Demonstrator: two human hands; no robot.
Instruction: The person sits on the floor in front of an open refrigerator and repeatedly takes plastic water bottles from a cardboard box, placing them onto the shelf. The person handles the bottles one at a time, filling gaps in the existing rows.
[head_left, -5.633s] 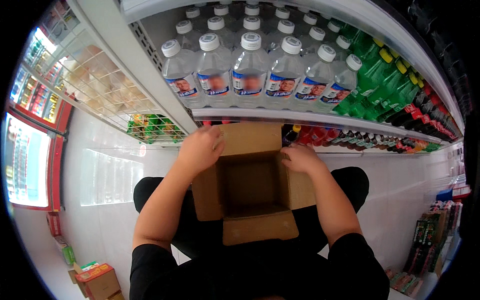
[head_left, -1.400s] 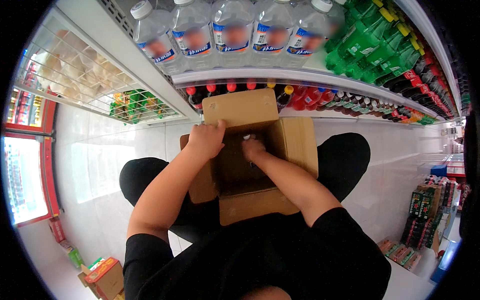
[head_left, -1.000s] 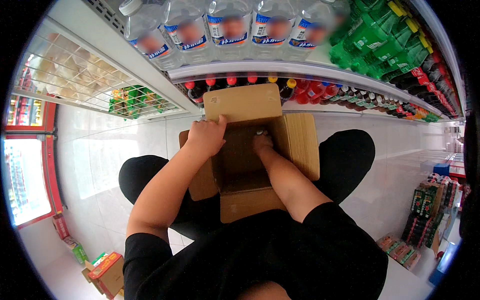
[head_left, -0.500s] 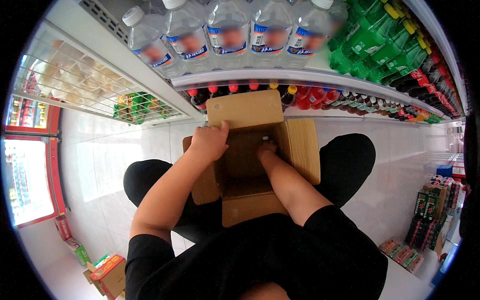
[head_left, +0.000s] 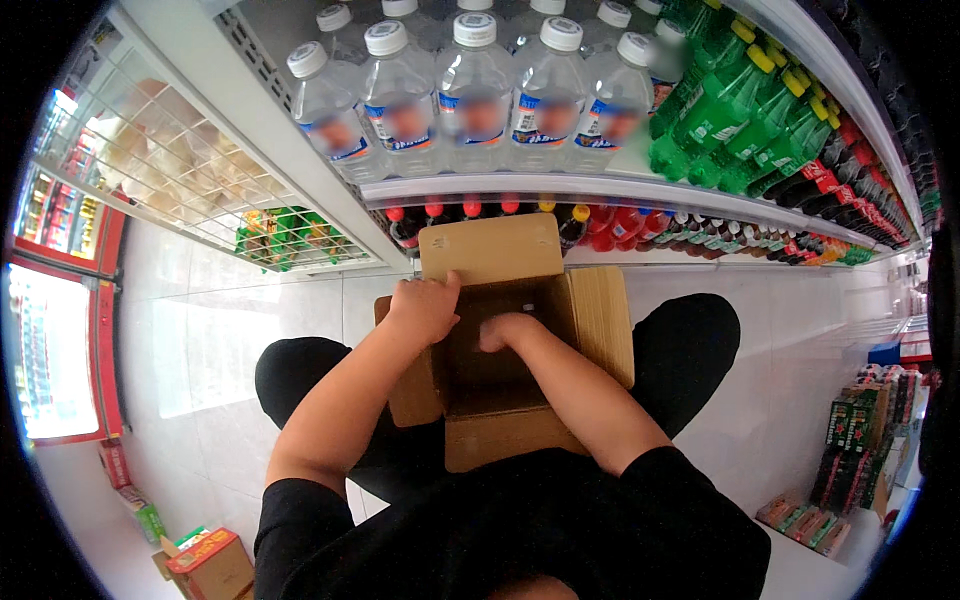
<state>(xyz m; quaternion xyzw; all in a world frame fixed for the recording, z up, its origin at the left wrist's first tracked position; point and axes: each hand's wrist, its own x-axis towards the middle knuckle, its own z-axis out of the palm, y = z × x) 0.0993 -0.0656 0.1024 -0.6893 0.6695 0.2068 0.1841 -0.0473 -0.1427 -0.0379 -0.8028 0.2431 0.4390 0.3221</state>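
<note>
An open brown cardboard box [head_left: 600, 320] rests on my lap, its flaps spread outward. My left hand [head_left: 425, 305] grips the box's left rim near the far corner. My right hand [head_left: 505, 330] reaches down into the box, fingers curled; it is blurred and I cannot tell whether it holds anything. The inside of the box looks dark and what lies in it is hidden.
Shelves stand just ahead: clear water bottles [head_left: 475, 95] on top, green bottles [head_left: 735, 110] to the right, red-capped dark bottles [head_left: 470, 212] on the low shelf. A wire rack [head_left: 190, 180] is at the left. White tiled floor surrounds me; a small carton [head_left: 210, 565] lies lower left.
My right hand has stayed inside the box and shifted slightly toward its left side. My left hand keeps hold of the left rim. The view tilted up a little.
</note>
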